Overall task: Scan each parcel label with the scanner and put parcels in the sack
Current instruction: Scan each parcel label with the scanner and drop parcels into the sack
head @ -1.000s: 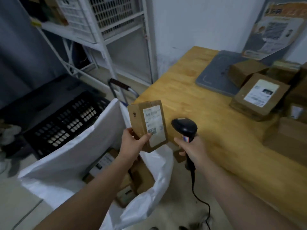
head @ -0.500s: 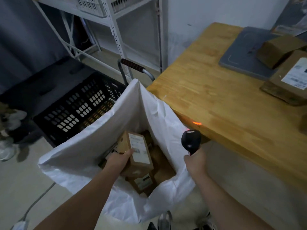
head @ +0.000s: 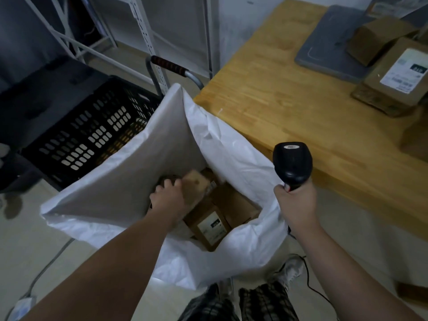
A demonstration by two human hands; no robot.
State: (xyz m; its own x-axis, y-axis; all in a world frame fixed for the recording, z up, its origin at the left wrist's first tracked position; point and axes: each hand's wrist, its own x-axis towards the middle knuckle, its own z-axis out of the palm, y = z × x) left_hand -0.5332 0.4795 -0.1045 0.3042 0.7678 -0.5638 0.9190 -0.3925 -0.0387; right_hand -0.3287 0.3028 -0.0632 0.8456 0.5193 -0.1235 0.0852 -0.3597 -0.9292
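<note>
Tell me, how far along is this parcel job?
Partly done. Several boxes already lie in the white sack. Right now the left hand is down in the sack at a blurred box, grip unclear, while the right hand holds the scanner. Left to do: a labelled box and a plain box, at least, wait up on the wooden table for scanning and bagging.

White sack (head: 129, 181), brown parcels (head: 208, 218), black scanner (head: 292, 163), black crate (head: 88, 135), yellow-brown table (head: 289, 93), grey pad (head: 328, 42), checked trousers (head: 261, 302).
</note>
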